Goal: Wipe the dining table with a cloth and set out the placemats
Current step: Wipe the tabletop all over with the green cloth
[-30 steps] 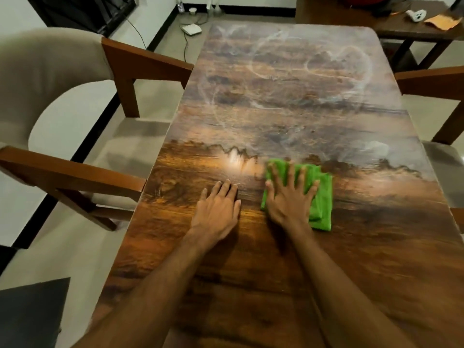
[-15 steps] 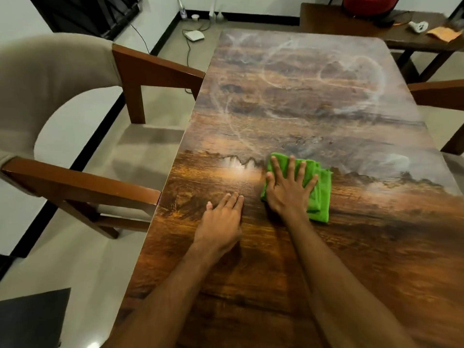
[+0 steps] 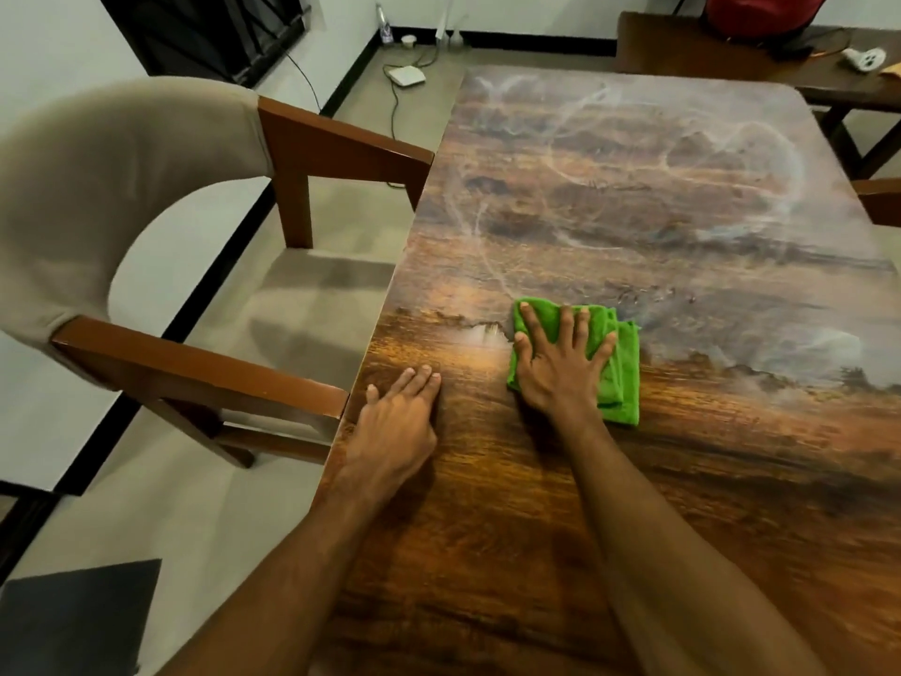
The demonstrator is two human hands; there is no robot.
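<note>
Left hand [image 3: 397, 422] lies flat on the dining table [image 3: 658, 529] near its left edge, fingers straight and together. At its 2 o'clock, the right hand [image 3: 560, 373] presses the folded green cloth [image 3: 626, 383] with 5 straight, splayed fingers. Pale streaks [image 3: 585, 153] mark the tabletop beyond, toward 12 o'clock.

A bright green cloth [image 3: 625, 378] is lying folded and flat at the centre of the frame on the wooden tabletop [image 3: 658, 480], partly showing under the spread right hand [image 3: 560, 370]. The tabletop is gleaming dark brown in its lower half and showing pale, hazy swirls across its upper half.
</note>
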